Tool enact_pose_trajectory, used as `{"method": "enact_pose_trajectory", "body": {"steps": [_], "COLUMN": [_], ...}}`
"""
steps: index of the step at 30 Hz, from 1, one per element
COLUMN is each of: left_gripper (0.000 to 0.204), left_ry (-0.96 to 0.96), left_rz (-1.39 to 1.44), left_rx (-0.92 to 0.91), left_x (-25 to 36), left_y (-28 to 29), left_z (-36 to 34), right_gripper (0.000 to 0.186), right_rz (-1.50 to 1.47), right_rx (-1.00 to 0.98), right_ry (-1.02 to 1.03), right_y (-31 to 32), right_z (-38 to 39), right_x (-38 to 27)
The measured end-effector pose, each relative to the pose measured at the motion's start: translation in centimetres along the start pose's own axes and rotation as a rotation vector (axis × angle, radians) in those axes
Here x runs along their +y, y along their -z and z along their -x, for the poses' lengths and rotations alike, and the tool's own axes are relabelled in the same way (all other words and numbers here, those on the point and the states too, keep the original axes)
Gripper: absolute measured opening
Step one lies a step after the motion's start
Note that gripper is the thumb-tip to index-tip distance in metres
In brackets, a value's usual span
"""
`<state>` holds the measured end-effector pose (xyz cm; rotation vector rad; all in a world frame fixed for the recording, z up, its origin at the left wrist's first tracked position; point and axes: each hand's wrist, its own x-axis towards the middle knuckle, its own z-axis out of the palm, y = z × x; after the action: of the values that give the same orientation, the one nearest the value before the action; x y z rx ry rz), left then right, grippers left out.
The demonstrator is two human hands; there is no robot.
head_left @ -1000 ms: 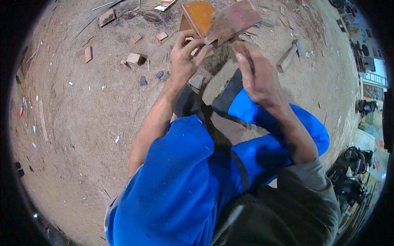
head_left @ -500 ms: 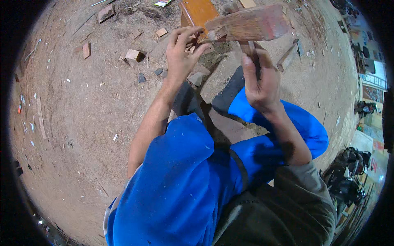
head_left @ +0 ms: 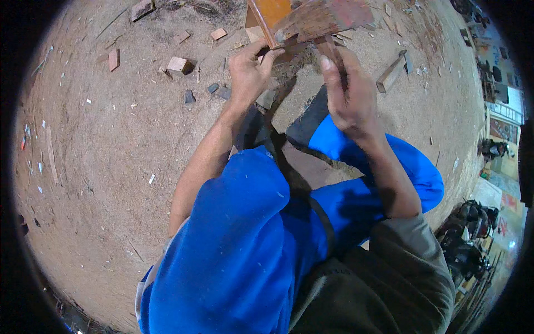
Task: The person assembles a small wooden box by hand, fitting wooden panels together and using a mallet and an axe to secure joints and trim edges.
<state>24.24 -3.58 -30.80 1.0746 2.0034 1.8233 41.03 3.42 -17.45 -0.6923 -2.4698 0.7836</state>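
My right hand (head_left: 351, 92) is wrapped round the handle of a wooden mallet (head_left: 328, 22). Its worn head, reddish at the right end, points across the top of the view. Beneath the head's left end stands an orange-varnished wooden piece (head_left: 269, 12) with a pale, bare side. My left hand (head_left: 248, 71) is closed at the near lower corner of that piece, thumb and fingers pinched together. What lies between those fingertips is too small to make out. The mallet head hides part of the varnished piece, and its left end is close above my left fingertips.
Sawdust and chips cover the ground (head_left: 111, 183). Wood offcuts lie about, among them a pale block (head_left: 179, 65) and a reddish block (head_left: 114, 59). Right of my right hand lies a longer wooden block (head_left: 391, 72) with a dark blade-like part. Motorbikes (head_left: 467, 239) stand at the far right.
The mallet has swung left and down, its head now tilted over the varnished piece. My left hand's raised, curled fingers have come together at that piece's near corner.
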Motion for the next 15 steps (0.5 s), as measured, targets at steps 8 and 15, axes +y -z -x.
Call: {"method": "enact_pose_trajectory", "body": {"steps": [8,15], "left_gripper": [0.019,0.02], "left_ry": [-0.062,-0.064], "left_rz": [-0.048,-0.004], "left_rx": [0.037,0.061], "left_x": [-0.6,-1.0], "left_y": [-0.4,-0.6], "left_z": [-0.2,-0.1], "right_gripper": [0.03,0.026], "right_rz": [0.067,-0.211], "right_rx": [0.094,0.424], "right_ry": [0.124,0.06], "right_y": [0.7,2.8], "right_z": [-1.7,-0.8], "right_x": [-1.3,-1.5]}}
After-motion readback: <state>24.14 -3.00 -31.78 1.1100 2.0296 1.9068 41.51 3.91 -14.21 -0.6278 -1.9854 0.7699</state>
